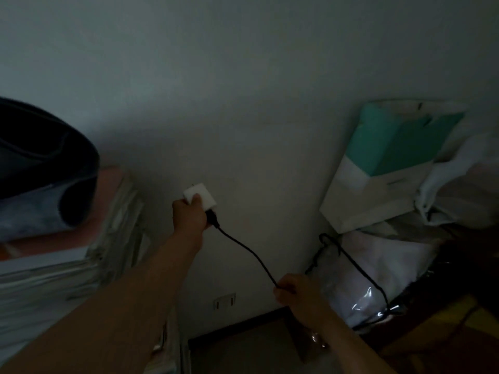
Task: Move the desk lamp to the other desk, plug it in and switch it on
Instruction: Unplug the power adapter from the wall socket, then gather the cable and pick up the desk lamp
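so my left hand (189, 213) has its grip clamped on the white plug adapter (201, 199), right hand (293, 291) pinching the black cord (251, 252), and the wall outlet (224, 300) sits straight below the adapter, nearer my right.

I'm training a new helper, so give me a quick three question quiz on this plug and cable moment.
1. True or false: the white adapter is already in the wall outlet.
2. Which hand grips the black cable: A left, B right?
3. Fill in: the outlet sits low on the wall, ____ the adapter.

Key: 1 false, the left hand holds it up against the wall. 2 B, the right hand. 3 below.
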Motion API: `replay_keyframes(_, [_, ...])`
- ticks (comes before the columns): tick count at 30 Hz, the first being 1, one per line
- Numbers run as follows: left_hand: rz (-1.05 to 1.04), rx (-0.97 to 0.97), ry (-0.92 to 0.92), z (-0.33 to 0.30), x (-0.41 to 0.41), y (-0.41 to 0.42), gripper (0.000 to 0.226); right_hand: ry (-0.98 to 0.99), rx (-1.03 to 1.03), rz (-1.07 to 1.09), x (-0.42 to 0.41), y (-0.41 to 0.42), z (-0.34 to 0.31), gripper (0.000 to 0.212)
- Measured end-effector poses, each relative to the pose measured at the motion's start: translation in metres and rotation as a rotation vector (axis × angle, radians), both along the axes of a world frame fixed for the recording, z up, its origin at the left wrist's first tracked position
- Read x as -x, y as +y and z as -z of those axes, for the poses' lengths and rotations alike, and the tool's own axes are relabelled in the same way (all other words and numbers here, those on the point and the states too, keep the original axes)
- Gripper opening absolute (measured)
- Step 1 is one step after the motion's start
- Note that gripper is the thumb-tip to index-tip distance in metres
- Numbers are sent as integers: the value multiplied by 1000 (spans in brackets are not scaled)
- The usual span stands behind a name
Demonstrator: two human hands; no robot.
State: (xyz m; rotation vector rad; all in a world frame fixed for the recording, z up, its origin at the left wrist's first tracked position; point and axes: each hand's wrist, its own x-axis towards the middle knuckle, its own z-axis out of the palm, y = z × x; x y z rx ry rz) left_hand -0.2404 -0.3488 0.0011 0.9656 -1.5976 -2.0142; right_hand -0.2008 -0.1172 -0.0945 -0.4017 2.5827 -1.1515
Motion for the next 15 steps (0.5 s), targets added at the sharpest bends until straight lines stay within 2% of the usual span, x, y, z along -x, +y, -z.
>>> replay_keyframes(3, [13, 60, 50, -20, -4, 9, 33, 38, -16, 56, 1, 16, -23, 14])
replay_keyframes(5, [42, 119, 72, -30, -7, 20, 37, 81, 9, 89, 2, 26, -39, 22])
replay_keyframes(7, [115, 135, 109, -39, -12, 32, 36, 141, -17, 126, 3, 35, -57, 12])
replay_keyframes(10, [305, 127, 119, -51, -23, 57, 19, 235, 35, 196, 6, 54, -86, 8])
replay_keyframes(15, [571, 151, 50, -66, -41, 110, 40, 386, 50, 248, 3, 85, -134, 7])
